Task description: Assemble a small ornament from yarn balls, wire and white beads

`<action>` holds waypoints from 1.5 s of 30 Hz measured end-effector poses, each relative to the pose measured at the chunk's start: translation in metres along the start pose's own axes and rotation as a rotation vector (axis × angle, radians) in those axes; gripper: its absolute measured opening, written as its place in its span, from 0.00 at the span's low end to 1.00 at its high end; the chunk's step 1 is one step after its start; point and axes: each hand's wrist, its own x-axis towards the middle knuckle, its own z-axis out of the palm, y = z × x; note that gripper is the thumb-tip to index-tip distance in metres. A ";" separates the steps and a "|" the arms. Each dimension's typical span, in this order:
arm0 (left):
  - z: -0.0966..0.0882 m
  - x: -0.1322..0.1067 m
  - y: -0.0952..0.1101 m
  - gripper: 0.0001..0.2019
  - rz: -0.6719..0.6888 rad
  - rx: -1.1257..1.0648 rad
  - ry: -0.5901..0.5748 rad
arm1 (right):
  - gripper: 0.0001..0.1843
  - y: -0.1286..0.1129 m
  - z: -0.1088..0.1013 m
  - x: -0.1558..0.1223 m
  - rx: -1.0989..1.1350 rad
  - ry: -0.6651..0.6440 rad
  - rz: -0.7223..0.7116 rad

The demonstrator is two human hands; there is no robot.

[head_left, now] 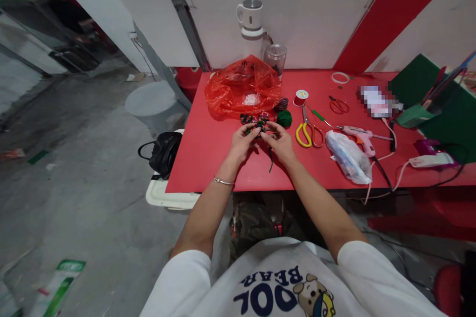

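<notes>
Head view: the left hand (242,142) and right hand (280,143) pinch a small, dark, multicoloured yarn piece (262,129) between their fingertips, over the red table (208,158); a dark strand (270,161) trails from it. The white shirt (282,272) shows "BEAR" and "OOL".

Head view, forward, downward (fairly near)
</notes>
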 end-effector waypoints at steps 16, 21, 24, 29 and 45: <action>-0.002 -0.002 0.002 0.24 0.094 0.046 -0.015 | 0.29 -0.006 0.000 -0.005 -0.004 -0.033 -0.019; -0.003 -0.002 0.002 0.19 0.274 0.189 -0.012 | 0.27 -0.006 0.000 -0.005 -0.004 -0.032 -0.026; -0.002 -0.002 0.002 0.18 0.263 0.187 -0.003 | 0.26 -0.005 0.000 -0.005 0.008 -0.025 -0.010; -0.001 -0.002 0.003 0.20 0.033 0.046 0.001 | 0.25 -0.005 -0.001 -0.005 -0.009 -0.029 -0.011; -0.005 0.003 0.009 0.26 -0.068 -0.050 0.041 | 0.20 -0.002 -0.014 0.004 -0.043 0.246 -0.145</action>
